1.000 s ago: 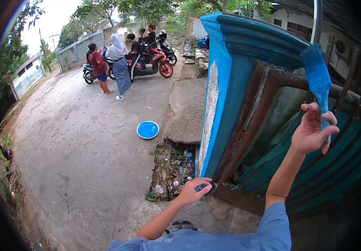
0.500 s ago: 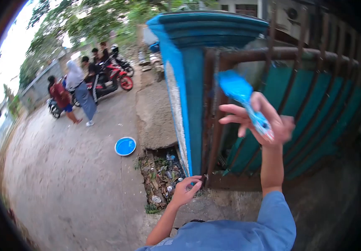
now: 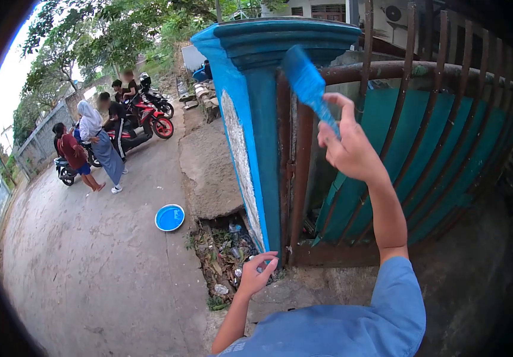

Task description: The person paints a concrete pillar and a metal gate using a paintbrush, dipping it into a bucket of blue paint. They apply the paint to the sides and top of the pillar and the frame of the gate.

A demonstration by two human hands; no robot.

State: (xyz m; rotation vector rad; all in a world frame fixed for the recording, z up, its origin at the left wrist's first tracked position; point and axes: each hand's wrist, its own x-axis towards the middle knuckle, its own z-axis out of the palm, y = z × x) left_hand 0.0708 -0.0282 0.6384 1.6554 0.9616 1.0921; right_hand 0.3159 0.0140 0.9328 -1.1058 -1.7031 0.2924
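My right hand (image 3: 354,149) grips a paintbrush (image 3: 305,78) by its handle. The brush is coated in blue paint, and its bristles point up and left, overlapping the upper part of the pillar in this view. That pillar (image 3: 262,119) is painted bright blue on the left side and darker teal on the side facing me, with a rough whitish panel (image 3: 241,157) on its left face. Low down, near the pillar's foot, my left hand (image 3: 257,275) holds nothing, its fingers loosely curved and apart.
A brown metal gate (image 3: 387,160) with green sheeting stands right of the pillar. On the road lies a round basin (image 3: 169,218) with blue paint inside. A ditch (image 3: 225,262) with leaves and litter runs beside the pillar. Several people stand by motorbikes (image 3: 143,122) farther off.
My right hand has raised the brush up and left, and its fingers have closed more firmly around the handle. My left hand stays near the pillar's foot. The view has shifted slightly.
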